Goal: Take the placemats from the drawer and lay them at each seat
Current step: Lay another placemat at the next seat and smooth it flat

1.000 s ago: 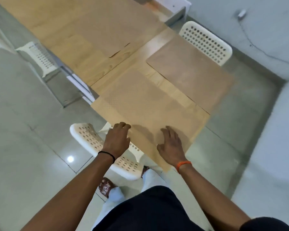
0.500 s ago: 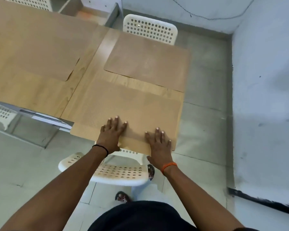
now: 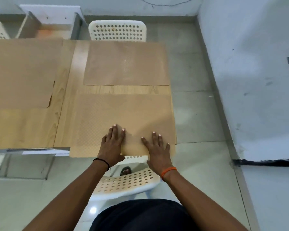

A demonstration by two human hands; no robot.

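Both hands, left (image 3: 111, 144) and right (image 3: 158, 147), lay flat and open, gripping nothing, on the thin, tan, dimpled rectangular placemat (image 3: 122, 114) overhanging the near edge of the pale wooden surface (image 3: 65, 90); it looked light, floppy and best slid by its corners.

Four placemats (image 3: 123, 114) – one table (image 3: 63, 90); three chairs (image 3: 117, 30); two hands (image 3: 112, 144).
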